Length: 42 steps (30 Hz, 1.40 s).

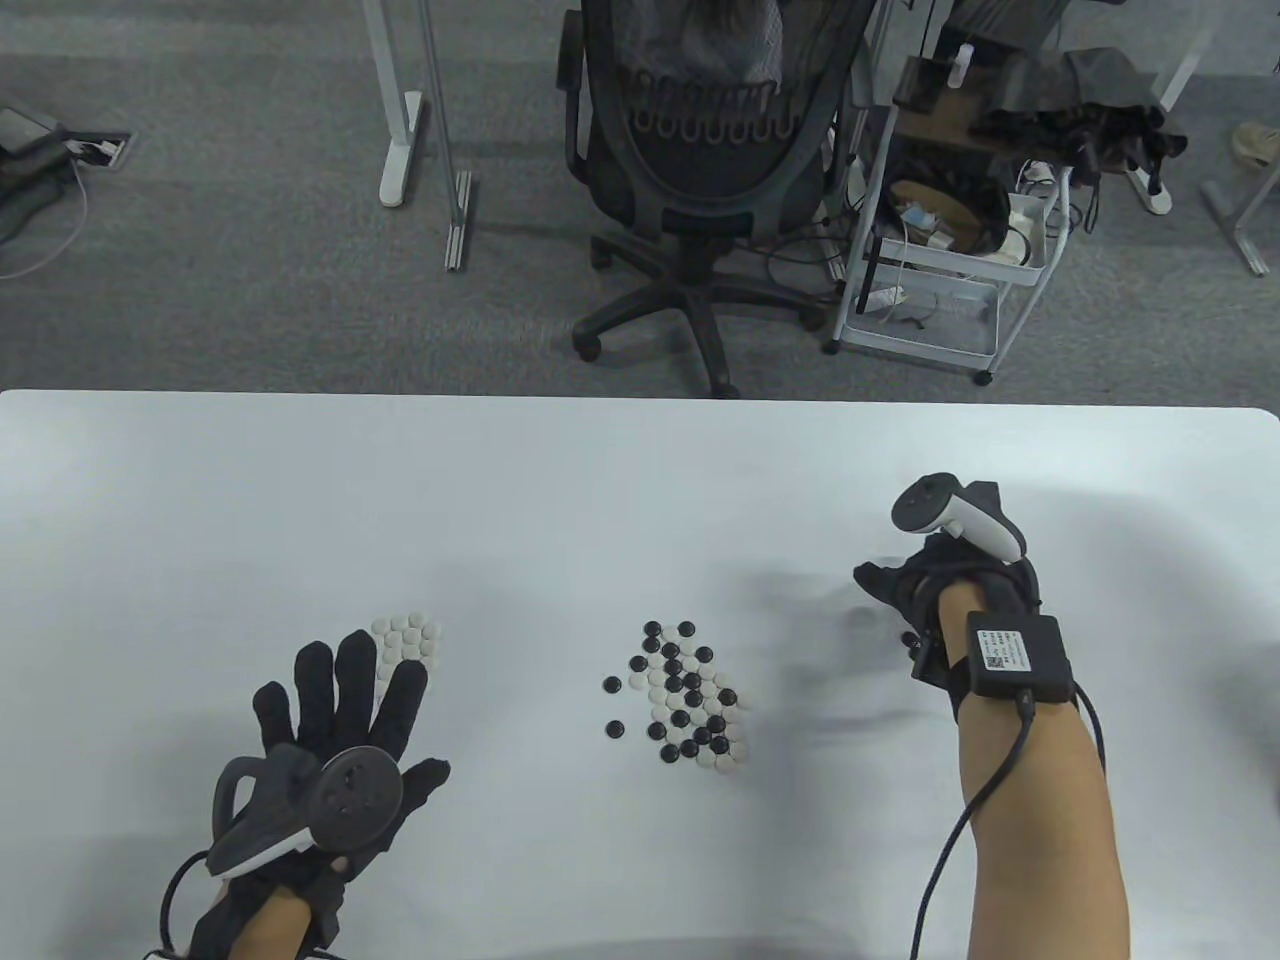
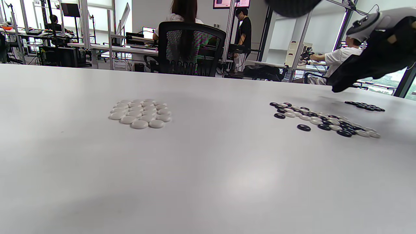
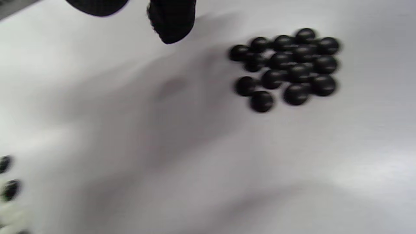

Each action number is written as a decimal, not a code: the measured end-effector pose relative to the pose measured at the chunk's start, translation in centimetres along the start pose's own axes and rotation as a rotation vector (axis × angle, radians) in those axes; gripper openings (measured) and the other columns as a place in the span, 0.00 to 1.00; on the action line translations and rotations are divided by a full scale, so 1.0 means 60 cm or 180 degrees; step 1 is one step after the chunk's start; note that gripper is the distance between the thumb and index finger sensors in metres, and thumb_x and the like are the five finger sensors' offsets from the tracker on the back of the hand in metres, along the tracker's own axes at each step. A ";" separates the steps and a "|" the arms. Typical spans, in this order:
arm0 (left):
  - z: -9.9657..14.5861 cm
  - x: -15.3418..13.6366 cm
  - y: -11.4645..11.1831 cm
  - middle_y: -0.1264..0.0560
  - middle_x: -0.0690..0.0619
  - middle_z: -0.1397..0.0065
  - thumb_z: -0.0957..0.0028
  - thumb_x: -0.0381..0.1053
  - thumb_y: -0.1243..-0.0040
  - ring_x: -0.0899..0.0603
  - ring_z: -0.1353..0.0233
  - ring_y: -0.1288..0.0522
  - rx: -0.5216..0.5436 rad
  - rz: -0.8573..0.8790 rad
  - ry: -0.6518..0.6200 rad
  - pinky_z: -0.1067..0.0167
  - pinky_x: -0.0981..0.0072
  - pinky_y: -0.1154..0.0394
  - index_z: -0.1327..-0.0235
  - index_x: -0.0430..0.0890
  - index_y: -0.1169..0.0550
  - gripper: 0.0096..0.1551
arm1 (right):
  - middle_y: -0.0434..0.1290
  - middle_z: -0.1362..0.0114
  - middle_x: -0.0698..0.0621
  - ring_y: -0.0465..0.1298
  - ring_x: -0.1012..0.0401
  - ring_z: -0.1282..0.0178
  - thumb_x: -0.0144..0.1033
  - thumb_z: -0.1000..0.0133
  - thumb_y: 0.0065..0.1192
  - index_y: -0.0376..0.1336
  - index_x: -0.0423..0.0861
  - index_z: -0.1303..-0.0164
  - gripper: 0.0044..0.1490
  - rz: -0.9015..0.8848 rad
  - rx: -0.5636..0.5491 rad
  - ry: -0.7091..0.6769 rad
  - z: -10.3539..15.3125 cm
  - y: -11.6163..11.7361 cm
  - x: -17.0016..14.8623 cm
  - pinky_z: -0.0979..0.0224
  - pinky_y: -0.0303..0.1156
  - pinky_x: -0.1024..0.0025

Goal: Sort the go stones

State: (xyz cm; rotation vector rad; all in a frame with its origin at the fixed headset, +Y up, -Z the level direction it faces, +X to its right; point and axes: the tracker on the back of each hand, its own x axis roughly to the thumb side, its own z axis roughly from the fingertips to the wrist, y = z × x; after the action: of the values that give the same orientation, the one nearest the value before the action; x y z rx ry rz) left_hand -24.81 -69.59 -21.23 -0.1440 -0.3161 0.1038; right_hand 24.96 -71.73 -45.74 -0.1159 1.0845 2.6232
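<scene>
L hand (image 1: 335, 745) flat, fingers spread by white stone pile (image 1: 408, 640); R hand (image 1: 935, 590) over black stone pile (image 3: 286, 66), grip can't tell — next: pinch one stone at a time off mixed pile (image 1: 690, 695) edge w/ fingertips, no scattering.
</scene>
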 end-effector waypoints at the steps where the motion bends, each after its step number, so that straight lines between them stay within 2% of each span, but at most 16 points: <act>1: 0.000 0.000 0.000 0.75 0.23 0.18 0.34 0.62 0.62 0.17 0.27 0.77 -0.0001 -0.0002 0.0000 0.40 0.12 0.71 0.12 0.41 0.59 0.47 | 0.28 0.16 0.33 0.22 0.31 0.25 0.58 0.40 0.42 0.58 0.48 0.18 0.42 0.0016 0.0045 -0.0159 0.004 0.002 0.019 0.36 0.25 0.18; 6: 0.001 0.000 0.000 0.75 0.23 0.18 0.34 0.62 0.62 0.17 0.27 0.77 0.0001 -0.0007 0.0005 0.40 0.12 0.71 0.12 0.41 0.59 0.47 | 0.28 0.16 0.33 0.23 0.31 0.25 0.58 0.40 0.43 0.61 0.48 0.20 0.41 0.0394 0.0284 -0.0904 0.023 0.044 0.149 0.35 0.25 0.19; 11: 0.004 0.001 0.002 0.75 0.23 0.18 0.34 0.62 0.62 0.17 0.27 0.77 0.0040 0.0006 0.0003 0.40 0.12 0.71 0.12 0.41 0.59 0.47 | 0.28 0.16 0.34 0.22 0.31 0.25 0.58 0.40 0.43 0.60 0.50 0.20 0.40 0.0570 0.0449 -0.1303 0.011 0.104 0.234 0.35 0.25 0.19; 16: 0.007 -0.001 0.005 0.75 0.23 0.18 0.34 0.62 0.62 0.17 0.27 0.77 0.0072 0.0022 -0.0002 0.40 0.12 0.71 0.12 0.41 0.59 0.47 | 0.26 0.17 0.34 0.22 0.31 0.25 0.58 0.40 0.42 0.57 0.51 0.18 0.40 0.0783 0.0540 -0.1242 -0.015 0.150 0.274 0.35 0.25 0.19; 22: 0.008 -0.001 0.006 0.75 0.23 0.18 0.34 0.62 0.62 0.17 0.27 0.77 0.0091 0.0024 -0.0020 0.40 0.12 0.71 0.12 0.41 0.59 0.47 | 0.25 0.17 0.34 0.22 0.32 0.26 0.58 0.40 0.42 0.55 0.53 0.18 0.40 0.0699 0.0486 -0.1128 -0.042 0.159 0.284 0.35 0.25 0.19; 25: 0.008 -0.001 0.006 0.75 0.23 0.18 0.34 0.62 0.62 0.17 0.27 0.77 0.0100 0.0030 -0.0022 0.40 0.12 0.71 0.12 0.41 0.59 0.47 | 0.25 0.17 0.34 0.22 0.32 0.26 0.58 0.41 0.42 0.55 0.52 0.19 0.40 0.0644 0.0278 -0.0916 -0.053 0.138 0.267 0.35 0.25 0.19; 27: 0.009 -0.001 0.006 0.75 0.23 0.18 0.34 0.62 0.62 0.17 0.27 0.77 0.0105 0.0034 -0.0021 0.40 0.12 0.71 0.12 0.41 0.59 0.47 | 0.25 0.17 0.34 0.22 0.32 0.26 0.58 0.41 0.42 0.56 0.52 0.19 0.40 0.0549 0.0274 -0.0790 -0.060 0.122 0.245 0.35 0.25 0.19; 32: 0.010 -0.002 0.005 0.75 0.23 0.18 0.34 0.62 0.62 0.17 0.27 0.77 0.0106 0.0043 -0.0032 0.40 0.12 0.71 0.12 0.40 0.59 0.47 | 0.28 0.16 0.34 0.23 0.31 0.25 0.58 0.41 0.42 0.59 0.50 0.21 0.40 0.0474 0.0250 -0.0263 -0.057 0.068 0.143 0.35 0.26 0.18; 36: 0.007 -0.001 0.003 0.75 0.23 0.18 0.34 0.62 0.62 0.17 0.27 0.77 0.0058 0.0033 -0.0047 0.40 0.12 0.71 0.12 0.41 0.59 0.47 | 0.29 0.16 0.34 0.23 0.31 0.25 0.58 0.40 0.42 0.61 0.49 0.22 0.40 0.0411 0.0268 0.0013 -0.042 0.048 0.064 0.35 0.27 0.18; 42: 0.005 0.000 0.002 0.75 0.23 0.18 0.34 0.62 0.62 0.17 0.27 0.78 0.0032 0.0024 -0.0033 0.40 0.12 0.71 0.12 0.41 0.59 0.47 | 0.30 0.16 0.34 0.23 0.31 0.25 0.58 0.40 0.43 0.61 0.49 0.22 0.40 0.0308 0.0247 0.0225 -0.024 0.038 -0.010 0.35 0.27 0.18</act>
State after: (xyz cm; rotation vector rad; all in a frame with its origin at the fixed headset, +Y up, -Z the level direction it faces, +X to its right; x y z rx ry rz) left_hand -24.94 -69.41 -20.98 -0.1348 -0.3253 0.1137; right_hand 24.82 -74.42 -45.13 -0.1436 1.2434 2.6761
